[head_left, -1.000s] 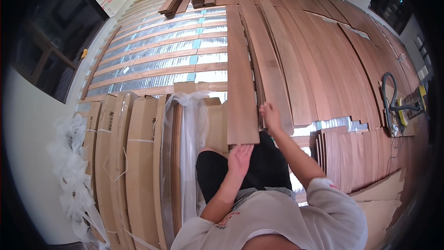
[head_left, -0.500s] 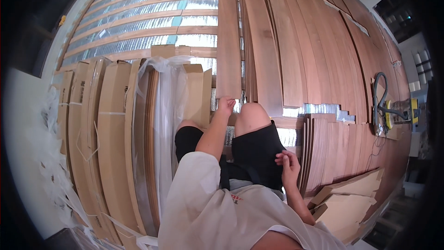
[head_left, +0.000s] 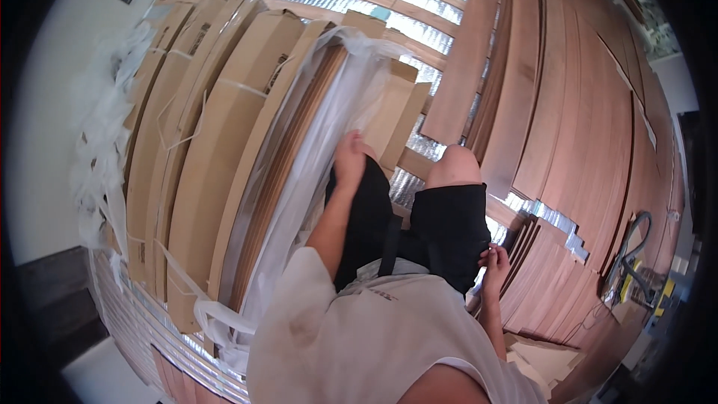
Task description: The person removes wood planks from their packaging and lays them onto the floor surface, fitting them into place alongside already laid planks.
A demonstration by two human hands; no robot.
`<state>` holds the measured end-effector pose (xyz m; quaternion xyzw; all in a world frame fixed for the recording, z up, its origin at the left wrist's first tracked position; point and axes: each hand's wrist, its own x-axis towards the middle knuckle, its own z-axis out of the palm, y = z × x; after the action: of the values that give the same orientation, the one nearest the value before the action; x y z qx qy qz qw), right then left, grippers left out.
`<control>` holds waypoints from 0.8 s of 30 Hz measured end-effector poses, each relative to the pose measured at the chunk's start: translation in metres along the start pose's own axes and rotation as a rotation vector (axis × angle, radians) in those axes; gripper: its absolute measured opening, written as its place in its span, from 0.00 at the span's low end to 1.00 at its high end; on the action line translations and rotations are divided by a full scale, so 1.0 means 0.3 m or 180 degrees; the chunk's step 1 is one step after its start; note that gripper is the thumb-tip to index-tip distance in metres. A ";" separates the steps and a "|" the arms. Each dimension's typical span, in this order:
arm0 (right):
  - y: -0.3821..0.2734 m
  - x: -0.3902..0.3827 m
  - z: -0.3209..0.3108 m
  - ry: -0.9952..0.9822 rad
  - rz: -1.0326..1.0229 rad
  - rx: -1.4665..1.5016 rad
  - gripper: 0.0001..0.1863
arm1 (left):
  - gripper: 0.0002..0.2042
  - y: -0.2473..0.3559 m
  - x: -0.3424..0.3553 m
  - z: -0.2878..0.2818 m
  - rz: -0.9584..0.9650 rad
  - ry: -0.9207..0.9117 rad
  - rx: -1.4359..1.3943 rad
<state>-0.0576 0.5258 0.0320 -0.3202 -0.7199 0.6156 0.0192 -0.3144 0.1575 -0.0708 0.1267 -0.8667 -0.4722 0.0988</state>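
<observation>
My left hand (head_left: 349, 158) is over my left knee, beside the white plastic wrap (head_left: 321, 120) of an opened carton. Its fingers are slightly apart, with nothing visible in them. Within that wrap stands a stack of brown floorboards (head_left: 299, 135) on edge. Next to my right thigh is my right hand (head_left: 494, 268), its fingers curled together; whatever they hold, if anything, is too small to make out. Short boards (head_left: 535, 277) lie just right of that hand. Ahead of my knees a long floorboard (head_left: 467, 52) lies across the wooden battens (head_left: 419, 11).
Several closed cardboard cartons (head_left: 224, 127) stand in a row on the left, with loose plastic (head_left: 108, 135) beyond them. Laid floorboards (head_left: 591, 127) spread to the right. A dark hose (head_left: 636, 243) and yellow machine (head_left: 664, 295) are at the far right. Silver foil (head_left: 411, 187) shows between battens.
My view has turned left, toward the cartons. My left hand has moved from the end of the long floorboard back to my left knee by the wrap. My right hand stays by my thigh.
</observation>
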 end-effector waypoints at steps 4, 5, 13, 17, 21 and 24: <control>0.000 0.098 0.041 -0.0184 0.0030 -0.0185 0.11 | 0.15 -0.338 -0.082 -0.372 -0.0014 0.0678 0.1869; 0.009 0.117 0.040 -0.0194 -0.0064 -0.0275 0.11 | 0.18 -0.387 -0.111 -0.425 0.0016 0.0624 0.2147; 0.013 0.178 0.081 -0.0249 -0.0028 -0.0368 0.09 | 0.23 -0.747 -0.270 -0.652 -0.0936 -0.1029 0.2592; 0.013 0.157 0.048 -0.0154 -0.0022 -0.0573 0.08 | 0.15 -0.699 -0.174 -0.577 -0.1206 -0.1173 0.2789; -0.019 0.130 0.090 -0.0260 0.0024 -0.0537 0.09 | 0.12 -0.819 -0.231 -0.558 -0.0988 -0.0034 0.2964; -0.008 0.113 0.062 -0.0208 0.0028 -0.0508 0.09 | 0.14 -0.804 -0.173 -0.582 -0.1242 -0.0483 0.2576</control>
<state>-0.0933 0.5260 0.0172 -0.3035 -0.7655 0.5665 -0.0325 -0.1839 -0.0905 -0.1836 0.2810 -0.9462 -0.1133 -0.1132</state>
